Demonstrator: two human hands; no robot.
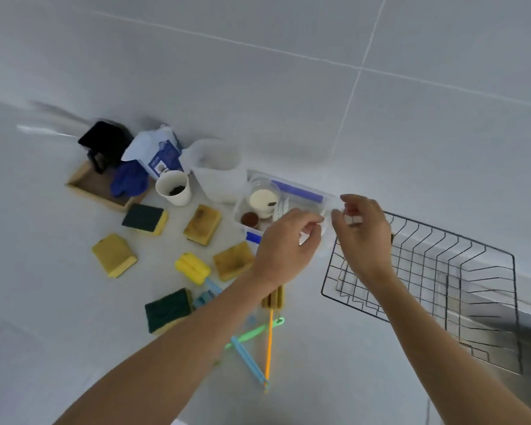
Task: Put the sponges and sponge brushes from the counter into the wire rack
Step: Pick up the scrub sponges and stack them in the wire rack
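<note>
- Left of the wire rack, five sponges are lying scattered on the counter: a green-topped sponge farthest back, a yellow sponge farthest left, two stained sponges nearer the rack, and another green-topped one closest to the camera.
- Between those sponges and the rack, the sponge brushes are lying crossed, their blue, green and orange handles fanning toward the camera.
- The left hand is reaching forward just left of the rack, raised above the counter, fingers curling narrowly toward the thumb; what they pinch is too blurred to tell.
- The right hand is hovering over the rack's back-left corner, fingers curled around a small pale object.
- The rack itself is sitting on the counter with no sponges in it.
</note>
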